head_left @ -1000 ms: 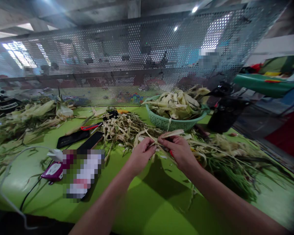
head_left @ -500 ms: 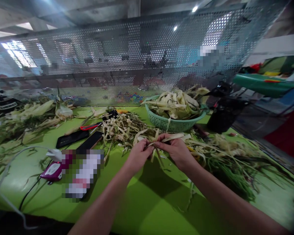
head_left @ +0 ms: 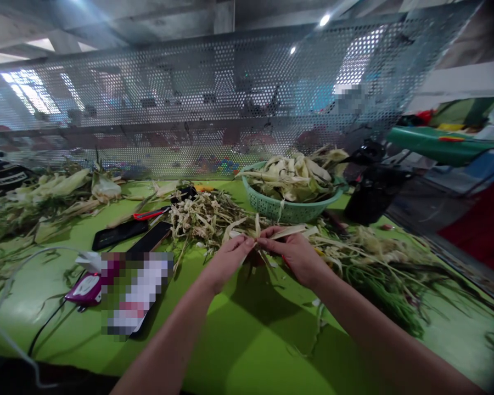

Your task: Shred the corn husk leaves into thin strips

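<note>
Both hands meet over the middle of the green table (head_left: 247,351), pinching pale strips of dried corn husk (head_left: 288,232). My left hand (head_left: 233,253) is closed with its thumb and fingertips on the strips. My right hand (head_left: 293,249) grips them from the other side, its fingertips almost touching the left ones. Strip ends stick up and hang down between the hands; how they cross is too small to make out. Just behind lies a heap of knotted husk pieces (head_left: 206,214). A green plastic basket (head_left: 292,211) piled with loose husks (head_left: 298,175) stands beyond the right hand.
To the left lie two dark phones (head_left: 117,235), a red-handled cutter (head_left: 150,213) and a purple power adapter (head_left: 88,286) with cables. More husks (head_left: 53,192) cover the far left. Green string (head_left: 387,299) and fibres lie at right, near a black container (head_left: 374,192). A perforated metal screen (head_left: 181,104) closes the back.
My fingertips have shifted slightly on the strips, and an upright strip end between the hands now stands a little straighter. The view has moved slightly.
</note>
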`<state>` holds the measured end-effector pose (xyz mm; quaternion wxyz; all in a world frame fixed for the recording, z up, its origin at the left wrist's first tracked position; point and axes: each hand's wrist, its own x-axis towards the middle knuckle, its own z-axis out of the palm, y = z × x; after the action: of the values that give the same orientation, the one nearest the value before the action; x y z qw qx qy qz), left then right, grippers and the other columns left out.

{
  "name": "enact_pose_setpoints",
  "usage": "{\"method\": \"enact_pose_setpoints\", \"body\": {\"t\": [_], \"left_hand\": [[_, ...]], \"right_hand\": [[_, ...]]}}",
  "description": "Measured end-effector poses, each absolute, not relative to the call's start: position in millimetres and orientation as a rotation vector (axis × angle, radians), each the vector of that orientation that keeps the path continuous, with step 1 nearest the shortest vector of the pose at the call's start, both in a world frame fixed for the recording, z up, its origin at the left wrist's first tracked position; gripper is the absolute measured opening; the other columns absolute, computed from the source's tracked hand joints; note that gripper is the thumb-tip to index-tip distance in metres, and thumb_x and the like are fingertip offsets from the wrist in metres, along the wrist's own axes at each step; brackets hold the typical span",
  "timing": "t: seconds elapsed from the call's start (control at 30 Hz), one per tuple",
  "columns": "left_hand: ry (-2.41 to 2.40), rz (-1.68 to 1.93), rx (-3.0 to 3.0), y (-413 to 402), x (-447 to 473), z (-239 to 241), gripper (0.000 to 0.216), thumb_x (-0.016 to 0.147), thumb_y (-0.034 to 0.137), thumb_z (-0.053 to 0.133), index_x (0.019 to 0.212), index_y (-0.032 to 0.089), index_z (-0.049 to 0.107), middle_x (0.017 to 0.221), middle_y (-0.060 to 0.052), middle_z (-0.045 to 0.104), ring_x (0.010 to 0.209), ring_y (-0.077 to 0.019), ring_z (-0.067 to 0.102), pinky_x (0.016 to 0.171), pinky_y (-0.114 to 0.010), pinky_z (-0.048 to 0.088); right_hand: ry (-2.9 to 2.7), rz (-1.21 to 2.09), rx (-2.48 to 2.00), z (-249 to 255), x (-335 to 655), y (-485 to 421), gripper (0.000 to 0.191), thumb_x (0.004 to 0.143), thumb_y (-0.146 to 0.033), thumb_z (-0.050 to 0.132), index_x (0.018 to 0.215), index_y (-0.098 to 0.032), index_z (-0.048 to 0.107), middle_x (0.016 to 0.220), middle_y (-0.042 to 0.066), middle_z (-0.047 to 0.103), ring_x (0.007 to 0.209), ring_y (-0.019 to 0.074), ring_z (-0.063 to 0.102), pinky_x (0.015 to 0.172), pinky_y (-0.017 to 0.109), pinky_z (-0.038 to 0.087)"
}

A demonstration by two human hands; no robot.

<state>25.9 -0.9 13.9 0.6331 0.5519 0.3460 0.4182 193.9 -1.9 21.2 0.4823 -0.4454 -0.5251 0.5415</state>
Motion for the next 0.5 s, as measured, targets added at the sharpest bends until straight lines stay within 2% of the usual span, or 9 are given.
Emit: {"method": "enact_pose_setpoints", "body": {"t": [0.1, 0.2, 0.33, 0.5], "left_hand": [[0.786, 0.936, 1.226, 1.5, 26.9, 11.7, 0.027, 0.079, 0.042, 0.063, 0.081, 0.015, 0.059, 0.070, -0.001, 0.057, 0.065, -0.0121, 0.051, 0.067, -0.026, 0.040], [0.798, 1.008, 1.225, 5.0, 27.2, 6.8, 0.022, 0.081, 0.037, 0.060, 0.084, 0.016, 0.057, 0.072, -0.001, 0.057, 0.067, -0.0117, 0.051, 0.066, -0.025, 0.040], [0.814, 1.068, 1.246, 6.1, 26.4, 4.4, 0.016, 0.081, 0.032, 0.058, 0.083, 0.016, 0.057, 0.079, -0.002, 0.056, 0.072, -0.0118, 0.050, 0.068, -0.024, 0.040], [0.792, 1.001, 1.254, 2.8, 26.4, 8.5, 0.015, 0.084, 0.031, 0.052, 0.078, 0.017, 0.052, 0.068, 0.001, 0.051, 0.061, -0.0108, 0.048, 0.061, -0.024, 0.038]], "right_hand": [[-1.345, 1.270, -1.131, 21.6, 193.8, -2.3, 0.034, 0.069, -0.044, 0.074, 0.088, -0.017, 0.066, 0.074, 0.001, 0.063, 0.057, 0.0109, 0.050, 0.053, 0.025, 0.039], [-1.462, 1.235, -1.192, 20.9, 192.7, -2.8, 0.032, 0.070, -0.045, 0.072, 0.084, -0.017, 0.065, 0.075, 0.001, 0.064, 0.059, 0.0120, 0.051, 0.052, 0.024, 0.038], [-1.625, 1.099, -1.237, 19.2, 191.2, -2.8, 0.024, 0.072, -0.039, 0.070, 0.077, -0.017, 0.063, 0.071, 0.002, 0.065, 0.065, 0.0152, 0.056, 0.059, 0.027, 0.042], [-1.756, 0.861, -1.259, 18.1, 190.1, -3.5, 0.014, 0.077, -0.031, 0.062, 0.073, -0.018, 0.061, 0.070, 0.001, 0.064, 0.068, 0.0158, 0.056, 0.065, 0.028, 0.043]]}}
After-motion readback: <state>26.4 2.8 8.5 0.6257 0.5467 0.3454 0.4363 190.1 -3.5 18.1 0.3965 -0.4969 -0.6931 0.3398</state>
